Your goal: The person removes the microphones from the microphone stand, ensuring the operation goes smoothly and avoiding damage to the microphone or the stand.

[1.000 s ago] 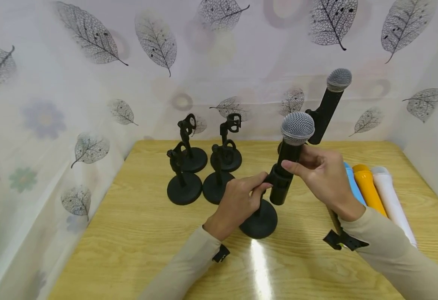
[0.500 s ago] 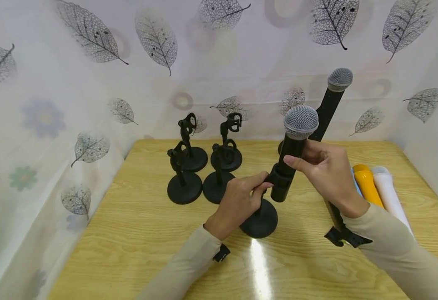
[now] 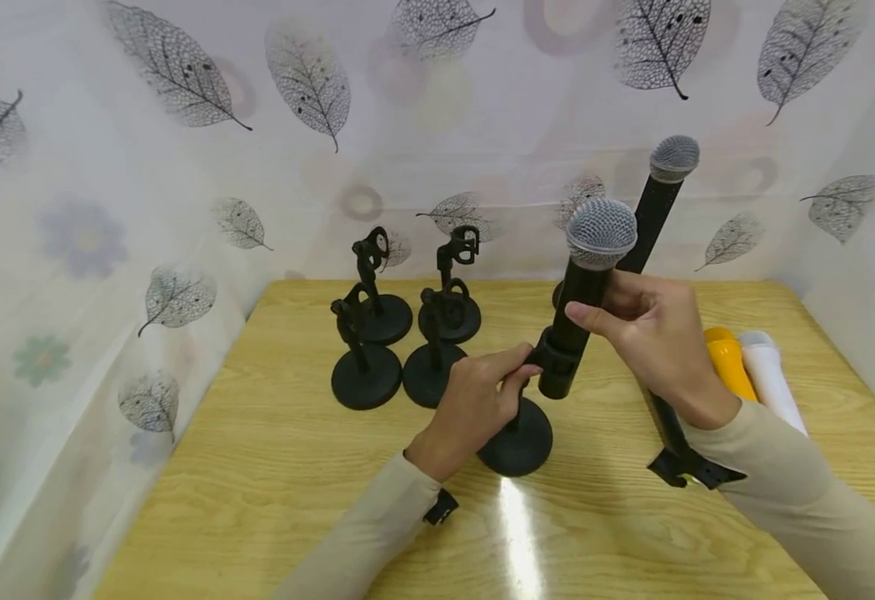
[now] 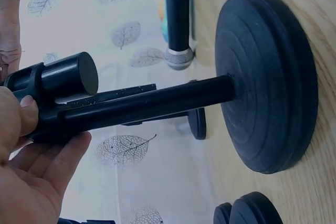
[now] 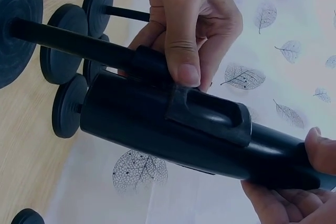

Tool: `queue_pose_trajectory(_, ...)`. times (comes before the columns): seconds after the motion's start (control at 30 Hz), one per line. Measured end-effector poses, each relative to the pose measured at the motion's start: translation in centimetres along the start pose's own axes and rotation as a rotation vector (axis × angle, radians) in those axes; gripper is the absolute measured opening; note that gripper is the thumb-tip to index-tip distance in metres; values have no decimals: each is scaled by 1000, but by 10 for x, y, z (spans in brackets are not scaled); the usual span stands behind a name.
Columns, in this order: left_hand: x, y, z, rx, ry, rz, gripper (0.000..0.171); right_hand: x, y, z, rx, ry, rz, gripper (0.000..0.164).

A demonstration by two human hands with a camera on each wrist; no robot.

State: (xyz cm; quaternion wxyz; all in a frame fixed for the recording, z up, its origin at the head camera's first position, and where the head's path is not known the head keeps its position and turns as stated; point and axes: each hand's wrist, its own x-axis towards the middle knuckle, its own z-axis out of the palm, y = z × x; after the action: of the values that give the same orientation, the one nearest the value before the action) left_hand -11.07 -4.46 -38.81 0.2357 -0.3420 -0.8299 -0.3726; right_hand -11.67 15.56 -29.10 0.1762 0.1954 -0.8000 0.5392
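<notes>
A black microphone (image 3: 601,233) with a silver mesh head tilts in the clip (image 3: 556,360) of a black desk stand (image 3: 516,442). My left hand (image 3: 475,408) pinches the stand just below the clip; in the left wrist view its thumb and fingers close round the joint. My right hand (image 3: 655,346) grips the microphone's body below the mesh head, thumb in front. The right wrist view has the microphone body (image 5: 157,124) running through the clip, its lower end sticking out. The stand's round base is on the table.
Several stands (image 3: 366,375) with bare clips are grouped left of centre. Behind my right hand, another microphone (image 3: 673,158) leans in its stand. Orange (image 3: 728,362) and white (image 3: 775,379) microphones lie at right. A black microphone (image 4: 178,14) lies on the table (image 3: 295,500).
The microphone has slid slightly upward through the clip, with my right hand moving up along with it. My left hand keeps its hold on the stand.
</notes>
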Motion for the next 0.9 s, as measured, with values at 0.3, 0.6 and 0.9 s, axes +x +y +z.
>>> queue_pose_trajectory(0.3, 0, 0, 0, 1, 1, 2, 9, 3, -3, -3, -8, 2, -10, 27)
queue_pose_trajectory(0.6, 0, 1, -1, 8, 12, 4, 7, 7, -7, -5, -18, 1, 18, 28)
queue_pose_trajectory(0.9, 0, 1, 0, 1, 13, 2, 9, 10, -11, -6, -32, 3, 46, 30)
